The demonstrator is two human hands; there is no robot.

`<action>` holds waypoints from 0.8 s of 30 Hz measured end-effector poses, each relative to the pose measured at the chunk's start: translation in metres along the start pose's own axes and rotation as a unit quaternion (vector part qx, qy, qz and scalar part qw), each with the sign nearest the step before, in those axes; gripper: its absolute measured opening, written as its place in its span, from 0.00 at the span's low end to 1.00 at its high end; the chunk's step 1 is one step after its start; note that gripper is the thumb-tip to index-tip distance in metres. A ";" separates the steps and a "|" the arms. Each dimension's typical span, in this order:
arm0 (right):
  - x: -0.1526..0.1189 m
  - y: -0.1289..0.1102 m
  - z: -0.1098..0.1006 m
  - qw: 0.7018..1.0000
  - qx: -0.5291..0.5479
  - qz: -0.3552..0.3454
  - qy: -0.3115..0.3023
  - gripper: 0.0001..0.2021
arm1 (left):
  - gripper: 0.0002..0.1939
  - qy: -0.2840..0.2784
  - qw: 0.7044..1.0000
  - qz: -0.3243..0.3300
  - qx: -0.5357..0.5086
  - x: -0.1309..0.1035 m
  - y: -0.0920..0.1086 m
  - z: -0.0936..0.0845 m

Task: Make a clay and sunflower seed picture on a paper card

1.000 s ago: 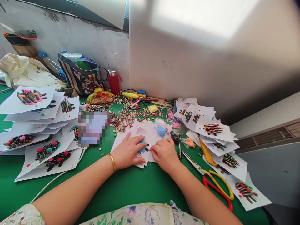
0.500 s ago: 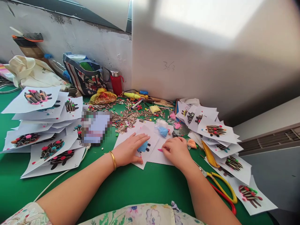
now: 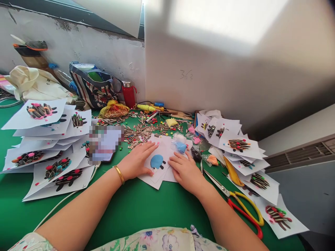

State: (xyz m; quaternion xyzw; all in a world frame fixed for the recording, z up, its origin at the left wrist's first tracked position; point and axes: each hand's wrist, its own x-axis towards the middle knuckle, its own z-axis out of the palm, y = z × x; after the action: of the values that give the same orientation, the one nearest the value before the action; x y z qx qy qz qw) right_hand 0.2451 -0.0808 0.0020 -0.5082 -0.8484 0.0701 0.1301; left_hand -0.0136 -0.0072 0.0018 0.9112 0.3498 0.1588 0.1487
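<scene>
Between my two hands lies a white sheet of paper (image 3: 149, 176) bearing a flat blue clay shape (image 3: 156, 161) with small black pieces at its edge. My left hand (image 3: 138, 160) rests open on the sheet's left side, thumb and fingers spread beside the blue shape. On the right, my right hand (image 3: 187, 172) lies palm down over another white sheet, fingers stretched out and apart; what is under its palm is hidden. Just beyond its fingertips sits a lump of blue clay (image 3: 180, 147) in clear wrap. Neither hand visibly holds anything.
Sunflower seeds (image 3: 141, 131) and small coloured balls are scattered beyond the papers. Scissors (image 3: 231, 195) lie right of my right forearm. Stacks of seed-decorated cards (image 3: 54, 167) flank both sides. A phone (image 3: 106, 144) with a cable is left; a red bottle (image 3: 128, 96) stands behind.
My left hand has drawn back left, uncovering the blue shape. My right hand has moved slightly left and flattened, its fingers stretching forward. The pink piece at its fingertips is now out of sight.
</scene>
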 end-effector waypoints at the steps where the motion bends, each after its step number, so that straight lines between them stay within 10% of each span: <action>1: 0.000 0.000 0.000 1.000 0.002 0.001 0.000 0.18 | 0.54 0.002 1.000 -0.009 0.012 0.000 -0.002 -0.002; 15: 0.007 0.008 0.011 0.996 0.005 0.076 0.037 0.23 | 0.55 0.003 0.986 -0.100 0.135 -0.010 0.069 0.028; 24: 0.007 0.003 0.002 0.995 -0.039 0.095 0.015 0.15 | 0.50 -0.011 0.984 -0.120 0.135 -0.016 0.067 0.023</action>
State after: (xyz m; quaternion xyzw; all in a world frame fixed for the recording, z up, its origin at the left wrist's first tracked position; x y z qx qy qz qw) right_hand 0.2438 -0.0727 0.0003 -0.5920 -0.7966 0.0413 0.1150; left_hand 0.0241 -0.0692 0.0039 0.8761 0.4731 0.0809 0.0467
